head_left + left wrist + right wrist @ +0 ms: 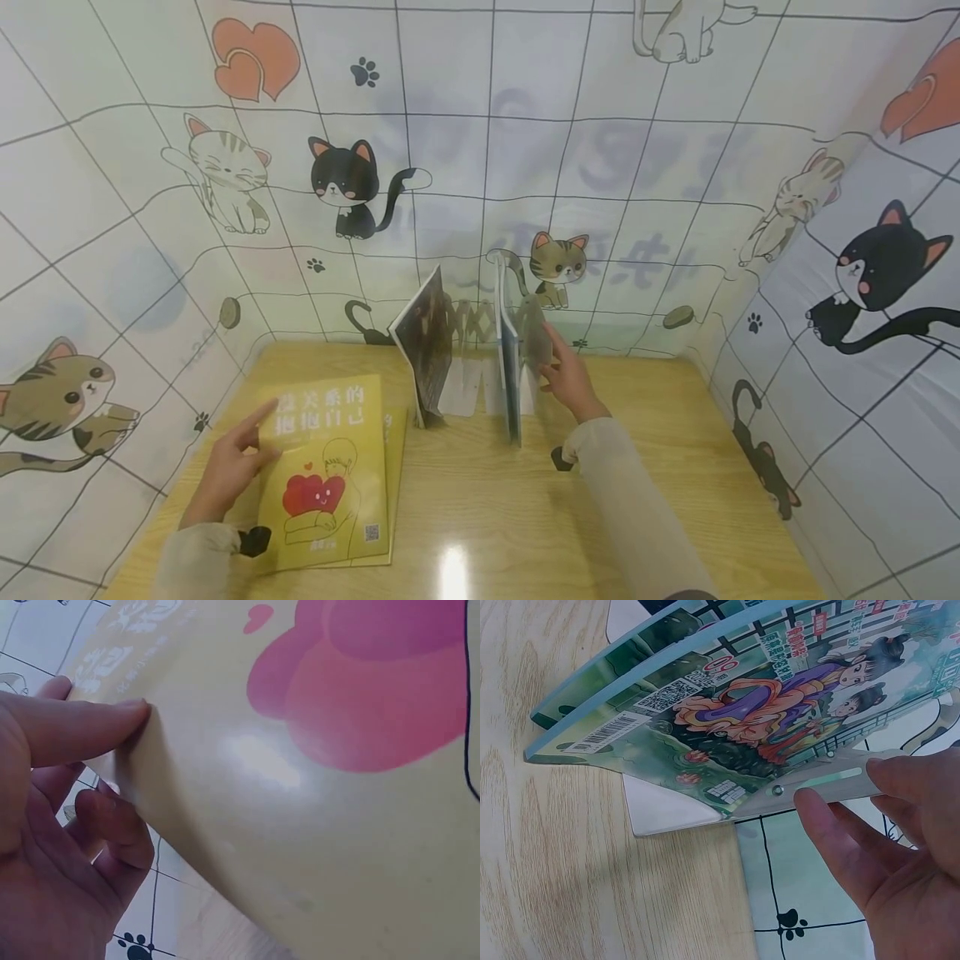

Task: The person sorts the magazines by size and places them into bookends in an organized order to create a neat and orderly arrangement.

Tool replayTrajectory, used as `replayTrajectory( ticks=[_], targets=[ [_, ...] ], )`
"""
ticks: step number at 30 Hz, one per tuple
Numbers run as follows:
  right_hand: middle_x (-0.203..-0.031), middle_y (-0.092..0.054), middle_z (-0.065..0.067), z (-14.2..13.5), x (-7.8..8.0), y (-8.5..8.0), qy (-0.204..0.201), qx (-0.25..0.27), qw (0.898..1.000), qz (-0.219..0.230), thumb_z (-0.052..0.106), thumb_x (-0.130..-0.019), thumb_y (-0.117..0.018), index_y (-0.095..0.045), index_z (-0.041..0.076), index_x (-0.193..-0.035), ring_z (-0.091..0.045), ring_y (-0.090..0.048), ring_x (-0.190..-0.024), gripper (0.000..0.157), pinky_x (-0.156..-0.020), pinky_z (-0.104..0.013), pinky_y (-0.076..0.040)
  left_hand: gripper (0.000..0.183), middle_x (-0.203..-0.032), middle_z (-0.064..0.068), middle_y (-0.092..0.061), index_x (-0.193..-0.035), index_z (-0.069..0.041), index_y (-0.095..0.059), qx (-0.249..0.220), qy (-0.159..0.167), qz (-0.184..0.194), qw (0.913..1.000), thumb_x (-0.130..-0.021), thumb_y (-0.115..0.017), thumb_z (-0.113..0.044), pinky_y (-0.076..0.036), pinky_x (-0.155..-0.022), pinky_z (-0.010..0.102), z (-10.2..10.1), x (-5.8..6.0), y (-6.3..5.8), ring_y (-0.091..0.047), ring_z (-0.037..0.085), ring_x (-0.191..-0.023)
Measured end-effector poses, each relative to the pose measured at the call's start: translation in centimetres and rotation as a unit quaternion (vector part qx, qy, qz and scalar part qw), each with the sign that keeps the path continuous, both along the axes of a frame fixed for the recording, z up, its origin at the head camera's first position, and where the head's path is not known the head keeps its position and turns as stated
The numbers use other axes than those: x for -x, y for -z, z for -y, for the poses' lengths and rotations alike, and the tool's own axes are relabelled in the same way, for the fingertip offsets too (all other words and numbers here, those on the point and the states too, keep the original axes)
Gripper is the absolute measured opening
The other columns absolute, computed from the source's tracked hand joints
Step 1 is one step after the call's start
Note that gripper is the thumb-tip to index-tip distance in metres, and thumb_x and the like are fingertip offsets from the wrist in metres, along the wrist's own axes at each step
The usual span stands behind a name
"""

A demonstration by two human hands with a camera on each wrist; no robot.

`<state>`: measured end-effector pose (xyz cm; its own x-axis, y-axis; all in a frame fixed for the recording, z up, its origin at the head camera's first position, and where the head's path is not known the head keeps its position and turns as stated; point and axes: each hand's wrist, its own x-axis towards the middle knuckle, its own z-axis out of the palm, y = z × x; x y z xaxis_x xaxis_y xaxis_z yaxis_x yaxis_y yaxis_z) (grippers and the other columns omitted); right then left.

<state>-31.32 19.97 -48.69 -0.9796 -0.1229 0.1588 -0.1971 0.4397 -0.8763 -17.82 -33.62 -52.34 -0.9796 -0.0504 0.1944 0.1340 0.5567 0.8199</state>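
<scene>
In the head view, my left hand (228,471) is at the left edge of a yellow booklet (315,533) with a red heart on its cover. The left wrist view shows the thumb (90,731) on the cover and fingers beneath, pinching and slightly bending the edge. My right hand (573,383) reaches to the right end plate of a grey expandable bookend (534,333). Extended fingertips (810,802) touch that plate's outer side. Thin books with illustrated green covers (735,720) stand against its inner side.
A second yellow booklet (396,433) lies under the first. A dark-covered book (431,342) stands tilted at the bookend's left end. Wooden tabletop (465,492) spreads in front, with a cat-patterned tiled backdrop (450,167) behind and at both sides.
</scene>
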Motion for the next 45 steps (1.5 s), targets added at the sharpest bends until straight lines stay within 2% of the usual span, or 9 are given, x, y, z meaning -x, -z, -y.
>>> replayTrajectory(
  ticks=[10,14,19,26,29,31,35,39,45],
  targets=[
    [-0.155,-0.020,-0.027,0.0,-0.1,-0.1,-0.002,0.002,1.000,-0.003,-0.011,-0.093,-0.054,-0.022,0.032,-0.156,-0.050,-0.053,-0.115,0.082,-0.065,-0.047,-0.058,0.075,-0.076,0.007,-0.052,-0.148,-0.018,-0.044,-0.005,0.026,-0.048,0.9985,-0.083,-0.071,0.007,-0.041,-0.047,0.026,-0.6,-0.2,-1.1,-0.049,0.011,-0.073],
    [-0.155,-0.020,-0.026,0.1,-0.2,-0.1,-0.001,0.000,1.000,-0.003,-0.010,-0.094,-0.054,-0.022,0.037,-0.155,-0.050,-0.053,-0.116,0.084,-0.065,-0.047,-0.058,0.074,-0.077,0.007,-0.052,-0.149,-0.018,-0.043,-0.009,0.038,-0.052,0.9979,-0.084,-0.071,0.005,-0.042,-0.048,0.027,-1.0,-0.4,-1.8,-0.050,0.012,-0.077],
    [-0.156,-0.020,-0.024,0.1,-0.2,-0.1,0.000,-0.001,1.000,-0.007,-0.010,-0.094,-0.053,-0.023,0.037,-0.155,-0.050,-0.053,-0.114,0.083,-0.064,-0.047,-0.058,0.075,-0.079,0.009,-0.052,-0.150,-0.019,-0.042,0.002,0.039,-0.059,0.9975,-0.085,-0.072,0.002,-0.041,-0.062,0.025,-1.9,-0.6,-3.0,-0.049,0.013,-0.082],
    [-0.153,-0.023,-0.030,0.1,-0.2,-0.1,0.001,-0.001,1.000,-0.008,-0.010,-0.093,-0.054,-0.024,0.027,-0.156,-0.050,-0.055,-0.112,0.078,-0.062,-0.046,-0.058,0.074,-0.079,0.008,-0.052,-0.148,-0.018,-0.044,0.026,0.034,-0.075,0.9962,-0.083,-0.074,0.003,-0.041,-0.076,0.019,-3.3,-0.8,-4.0,-0.049,0.013,-0.081],
    [-0.152,-0.023,-0.032,0.1,-0.1,0.0,0.001,-0.002,1.000,-0.007,-0.010,-0.094,-0.054,-0.023,0.027,-0.156,-0.051,-0.054,-0.113,0.078,-0.062,-0.044,-0.059,0.073,-0.080,0.008,-0.051,-0.147,-0.015,-0.046,0.034,0.037,-0.089,0.9948,-0.082,-0.074,0.005,-0.043,-0.073,0.018,-4.0,-0.7,-4.2,-0.047,0.012,-0.080],
    [-0.151,-0.024,-0.032,0.1,0.0,0.0,0.003,-0.002,1.000,-0.008,-0.010,-0.094,-0.054,-0.024,0.027,-0.156,-0.051,-0.054,-0.113,0.078,-0.061,-0.044,-0.059,0.072,-0.082,0.010,-0.049,-0.146,-0.011,-0.047,0.021,0.043,-0.094,0.9944,-0.081,-0.073,0.008,-0.046,-0.068,0.020,-4.6,-0.8,-4.5,-0.046,0.014,-0.079],
    [-0.151,-0.024,-0.033,0.1,0.1,0.0,0.002,-0.003,1.000,-0.008,-0.009,-0.094,-0.054,-0.024,0.027,-0.156,-0.052,-0.053,-0.114,0.078,-0.061,-0.044,-0.059,0.068,-0.082,0.015,-0.049,-0.143,-0.004,-0.048,-0.006,0.054,-0.103,0.9932,-0.081,-0.070,0.013,-0.050,-0.058,0.022,-6.0,-1.3,-6.0,-0.047,0.016,-0.078],
    [-0.150,-0.025,-0.034,0.1,0.0,0.0,0.003,-0.002,1.000,-0.009,-0.009,-0.094,-0.054,-0.024,0.027,-0.155,-0.051,-0.054,-0.113,0.077,-0.061,-0.044,-0.059,0.066,-0.079,0.016,-0.051,-0.141,-0.003,-0.049,-0.020,0.055,-0.104,0.9929,-0.080,-0.070,0.014,-0.049,-0.054,0.023,-7.3,-1.8,-7.6,-0.049,0.014,-0.076],
    [-0.151,-0.025,-0.033,0.1,0.0,0.0,0.005,-0.001,1.000,-0.006,-0.009,-0.094,-0.054,-0.024,0.027,-0.155,-0.051,-0.054,-0.113,0.078,-0.061,-0.043,-0.059,0.067,-0.073,0.013,-0.046,-0.142,-0.004,-0.049,-0.050,0.052,-0.095,0.9928,-0.081,-0.071,0.012,-0.045,-0.042,0.025,-8.5,-1.8,-8.2,-0.049,0.012,-0.051]
  ],
)
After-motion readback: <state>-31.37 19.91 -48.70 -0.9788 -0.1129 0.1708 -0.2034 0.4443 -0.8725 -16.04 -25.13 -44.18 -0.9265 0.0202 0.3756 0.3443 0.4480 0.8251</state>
